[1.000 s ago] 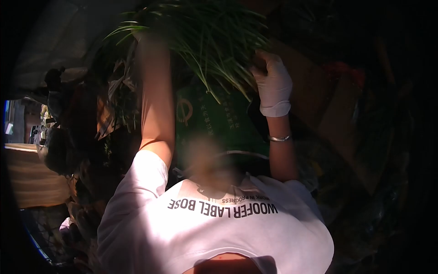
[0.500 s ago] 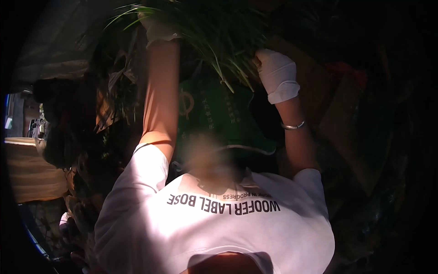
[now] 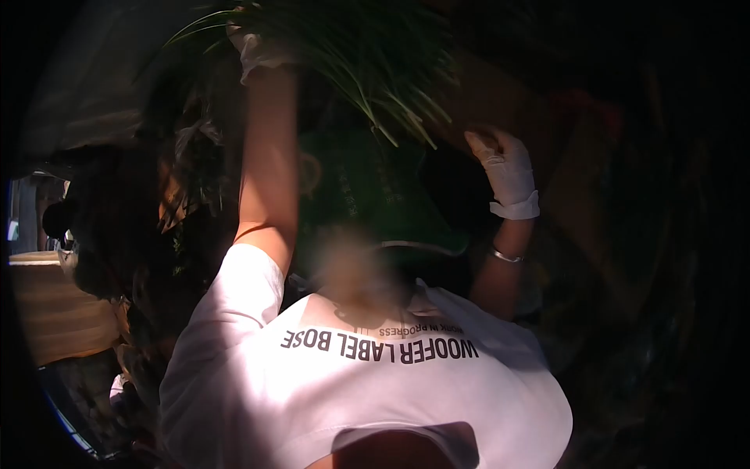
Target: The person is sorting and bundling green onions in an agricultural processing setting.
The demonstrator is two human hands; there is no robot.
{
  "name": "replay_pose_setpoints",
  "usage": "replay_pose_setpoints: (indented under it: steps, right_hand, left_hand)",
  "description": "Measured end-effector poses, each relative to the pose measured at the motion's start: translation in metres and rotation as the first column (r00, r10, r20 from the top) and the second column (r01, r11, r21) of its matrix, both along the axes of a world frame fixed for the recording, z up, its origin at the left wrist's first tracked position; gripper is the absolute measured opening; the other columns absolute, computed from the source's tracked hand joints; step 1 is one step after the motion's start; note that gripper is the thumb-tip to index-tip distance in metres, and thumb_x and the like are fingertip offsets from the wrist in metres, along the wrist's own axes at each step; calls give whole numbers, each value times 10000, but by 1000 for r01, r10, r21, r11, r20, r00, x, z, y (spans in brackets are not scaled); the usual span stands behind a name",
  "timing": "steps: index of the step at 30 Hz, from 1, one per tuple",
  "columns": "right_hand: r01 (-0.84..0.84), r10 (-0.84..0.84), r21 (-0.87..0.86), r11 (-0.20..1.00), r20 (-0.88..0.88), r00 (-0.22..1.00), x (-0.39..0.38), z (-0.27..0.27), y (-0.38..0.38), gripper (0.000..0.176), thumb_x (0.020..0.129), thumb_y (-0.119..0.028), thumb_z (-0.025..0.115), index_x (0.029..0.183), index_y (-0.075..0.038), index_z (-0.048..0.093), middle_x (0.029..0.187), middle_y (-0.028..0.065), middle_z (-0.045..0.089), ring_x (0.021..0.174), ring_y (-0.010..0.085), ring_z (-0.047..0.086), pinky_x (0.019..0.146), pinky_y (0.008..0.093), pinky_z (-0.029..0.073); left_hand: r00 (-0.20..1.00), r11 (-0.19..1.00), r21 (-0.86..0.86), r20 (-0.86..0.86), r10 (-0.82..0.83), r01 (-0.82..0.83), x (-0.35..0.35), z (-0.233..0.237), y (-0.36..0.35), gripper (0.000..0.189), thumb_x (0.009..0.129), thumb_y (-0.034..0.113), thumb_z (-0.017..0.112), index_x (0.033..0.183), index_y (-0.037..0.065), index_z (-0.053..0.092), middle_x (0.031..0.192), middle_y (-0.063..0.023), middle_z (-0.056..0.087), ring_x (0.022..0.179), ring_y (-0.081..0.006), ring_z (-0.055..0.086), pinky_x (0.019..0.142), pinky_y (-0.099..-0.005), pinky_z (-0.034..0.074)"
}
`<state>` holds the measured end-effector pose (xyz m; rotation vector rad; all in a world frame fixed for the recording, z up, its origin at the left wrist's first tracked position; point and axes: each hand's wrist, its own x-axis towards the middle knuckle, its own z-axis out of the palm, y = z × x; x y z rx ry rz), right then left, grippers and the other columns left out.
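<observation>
At the top of the head view is a bunch of long, narrow green leaves (image 3: 367, 70), chive-like, with pale cut ends pointing down and right. My left hand (image 3: 259, 51), in a pale glove, is closed at the left side of this bunch; its fingers are partly hidden among the leaves. Down and right of the leaf ends, apart from them, my right hand (image 3: 510, 172) wears a whitish glove. Its fingers curl toward the thumb, and I cannot make out anything between them.
A dark green apron (image 3: 367, 187) with faint printing hangs in front of my body, below the leaves. Brown cardboard (image 3: 500, 102) is dimly visible behind the right hand. Reddish material (image 3: 590, 109) lies farther right. Deep shadow covers much of the surroundings.
My right hand has moved down and to the right, away from the leaf ends. The left hand and the bunch have shifted only slightly left.
</observation>
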<state>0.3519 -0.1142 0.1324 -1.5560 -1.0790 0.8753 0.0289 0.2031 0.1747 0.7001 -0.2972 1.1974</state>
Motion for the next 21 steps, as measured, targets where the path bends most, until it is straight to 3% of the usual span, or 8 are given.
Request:
replay_pose_setpoints:
  steps: [9,11,12,13,16,17,19,21]
  right_hand:
    - [214,-170,250,944,-183,968,-54,-14,30,161,803,-152,678,890,-16,686,768,85,655,677,131,589,634,242,460]
    - [183,-380,471,863,366,849,-58,-9,33,101,782,-89,684,858,-24,695,788,71,669,679,110,598,620,213,462]
    - [182,-379,470,864,367,849,-60,5,33,101,782,-89,684,858,-24,695,788,71,669,679,110,598,620,213,462]
    - [147,-290,526,837,199,936,-60,27,32,90,774,-65,682,855,-26,696,804,78,674,687,111,608,620,213,468]
    - [263,-129,606,751,-256,958,-50,48,28,103,762,-5,675,860,-33,693,840,84,681,715,108,627,631,210,489]
    - [390,-48,592,705,-509,859,-41,64,25,107,761,1,676,861,-34,691,842,83,682,726,108,631,634,209,494]
    - [387,-72,612,689,-474,878,-41,57,29,93,771,8,663,849,-36,688,839,68,685,732,100,632,633,198,495]
    - [120,-191,630,767,45,981,-38,43,36,58,772,-22,665,824,-39,683,812,73,684,714,122,641,625,219,499]
  left_hand:
    - [998,994,88,10,65,-65,-25,-1,29,314,896,309,460,916,73,666,986,-91,659,971,-229,618,853,-384,497]
    - [999,997,69,-31,-15,17,-30,5,25,306,894,303,468,905,70,666,989,-93,658,989,-236,612,863,-384,494]
    - [996,995,76,-65,-55,60,-21,9,11,299,892,298,473,899,70,667,989,-93,658,991,-237,611,864,-383,493]
    - [991,991,82,-100,-94,102,-12,13,-4,293,891,294,478,894,70,667,988,-93,658,993,-238,609,865,-382,493]
    - [805,737,331,170,568,-590,31,13,-38,253,887,265,498,900,66,655,986,-85,653,976,-224,607,857,-360,488]
    - [868,855,152,92,487,-496,26,13,-38,227,876,253,516,892,73,653,970,-78,652,952,-213,609,840,-352,492]
    - [922,922,-49,35,386,-385,26,17,-49,201,864,242,533,883,80,651,954,-71,652,928,-202,611,823,-345,495]
    - [963,960,-112,54,263,-256,30,23,-58,199,847,262,547,859,95,655,930,-68,652,908,-202,614,804,-352,501]
